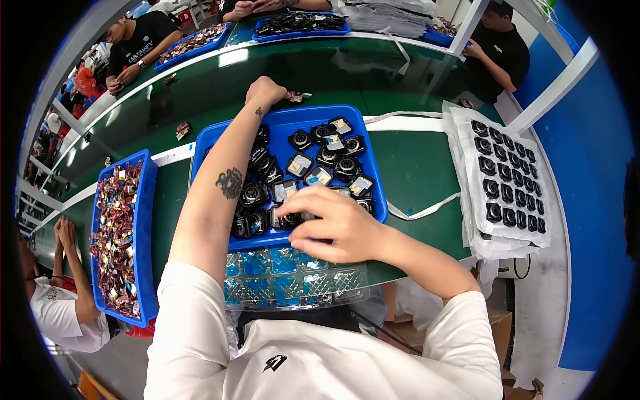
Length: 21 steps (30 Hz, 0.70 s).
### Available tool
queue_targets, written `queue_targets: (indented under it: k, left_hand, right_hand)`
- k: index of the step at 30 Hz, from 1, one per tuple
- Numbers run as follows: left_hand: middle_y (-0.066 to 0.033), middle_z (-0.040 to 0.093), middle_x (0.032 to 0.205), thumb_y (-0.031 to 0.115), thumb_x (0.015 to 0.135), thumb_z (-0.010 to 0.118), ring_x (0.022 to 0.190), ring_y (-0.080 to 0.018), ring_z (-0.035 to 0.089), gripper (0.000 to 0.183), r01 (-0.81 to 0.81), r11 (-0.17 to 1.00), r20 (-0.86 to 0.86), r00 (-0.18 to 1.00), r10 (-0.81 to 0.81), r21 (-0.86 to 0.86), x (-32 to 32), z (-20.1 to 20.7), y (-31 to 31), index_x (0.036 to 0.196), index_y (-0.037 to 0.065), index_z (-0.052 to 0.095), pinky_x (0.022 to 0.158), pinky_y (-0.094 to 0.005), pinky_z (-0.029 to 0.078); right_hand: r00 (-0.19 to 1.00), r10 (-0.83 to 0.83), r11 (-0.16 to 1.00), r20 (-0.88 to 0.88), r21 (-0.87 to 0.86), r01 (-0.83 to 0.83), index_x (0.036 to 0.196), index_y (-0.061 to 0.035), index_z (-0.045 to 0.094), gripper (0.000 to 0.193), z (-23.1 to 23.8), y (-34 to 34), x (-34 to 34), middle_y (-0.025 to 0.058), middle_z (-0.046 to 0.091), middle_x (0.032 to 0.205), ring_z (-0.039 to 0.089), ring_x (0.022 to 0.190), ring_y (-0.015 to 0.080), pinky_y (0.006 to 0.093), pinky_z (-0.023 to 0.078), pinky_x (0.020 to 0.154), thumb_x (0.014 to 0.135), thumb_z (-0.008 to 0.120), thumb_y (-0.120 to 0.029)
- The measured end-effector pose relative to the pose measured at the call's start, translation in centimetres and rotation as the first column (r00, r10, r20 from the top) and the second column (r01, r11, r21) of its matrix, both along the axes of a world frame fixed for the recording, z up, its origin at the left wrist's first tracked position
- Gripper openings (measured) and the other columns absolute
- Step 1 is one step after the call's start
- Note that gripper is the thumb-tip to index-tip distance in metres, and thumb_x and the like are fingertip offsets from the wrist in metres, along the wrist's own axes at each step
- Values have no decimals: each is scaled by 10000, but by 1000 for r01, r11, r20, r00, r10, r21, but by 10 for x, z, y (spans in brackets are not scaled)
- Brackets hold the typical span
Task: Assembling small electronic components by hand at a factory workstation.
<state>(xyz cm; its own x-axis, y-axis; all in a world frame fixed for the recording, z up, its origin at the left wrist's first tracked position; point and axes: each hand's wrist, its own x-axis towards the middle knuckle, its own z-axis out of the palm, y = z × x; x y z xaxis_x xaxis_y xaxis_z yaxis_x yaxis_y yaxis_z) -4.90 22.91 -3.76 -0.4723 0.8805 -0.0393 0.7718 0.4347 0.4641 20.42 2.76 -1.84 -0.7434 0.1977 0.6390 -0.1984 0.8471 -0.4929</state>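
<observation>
Stretched past the far rim of a blue tray (375,175), my left hand (265,92) is closed, its fingertips at a small electronic part (298,97) with pale and reddish pieces. My right hand (337,225) hovers over the tray's near side, thumb and fingers apart. Beneath its fingertips lies a black watch case (291,220); contact is unclear. Several round-backed black watch cases (254,194) fill the tray, some with silver-grey square pieces (299,164) showing. My left forearm hides part of the tray's left side.
Clear plastic blister trays (287,283) with blue pieces lie nearest me. A long blue bin (145,227) of small parts stands left. At right, a white foam tray (510,180) holds rows of black cases. Beyond the green belt (360,70), several people sit by more bins.
</observation>
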Motion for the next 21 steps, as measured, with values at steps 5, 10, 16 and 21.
queue_targets:
  k: [5, 10, 16, 21]
  left_hand:
    - [-141, 693, 977, 369, 711, 745, 911, -295, 667, 370, 184, 956, -126, 979, -159, 230, 7, 14, -16, 955, 91, 722, 778, -373, 535]
    - [-96, 621, 992, 264, 746, 726, 956, -270, 531, 220, 641, 564, -368, 765, -529, 521, 59, 50, -114, 843, 67, 708, 836, -366, 460]
    - [-13, 435, 649, 209, 642, 762, 568, -166, 484, 205, 963, -46, -627, 136, -767, 266, 109, 34, -239, 708, 76, 619, 466, -312, 389]
    - [3, 466, 635, 183, 688, 650, 593, -126, 508, 172, 991, 130, -765, 104, -636, 26, 115, -6, -268, 790, 44, 653, 472, -273, 411]
  right_hand:
    - [963, -240, 941, -122, -272, 201, 832, -5, 645, 65, 0, 18, 6, 129, 608, 1083, 586, 958, 223, 328, 458, 813, 834, 638, -69]
    - [846, -471, 776, -249, -573, 264, 803, 16, 586, 204, -13, 44, 11, 65, 571, 947, 547, 780, 83, 224, 453, 653, 931, 557, -141]
    - [851, -486, 637, -200, -748, 188, 884, -18, 594, 170, -10, 47, 12, 55, 611, 970, 568, 850, 106, 239, 464, 711, 946, 502, -146]
    - [883, -416, 736, -218, -651, 187, 855, -11, 596, 152, -10, 43, 10, 60, 617, 948, 559, 815, 97, 239, 458, 703, 928, 532, -128]
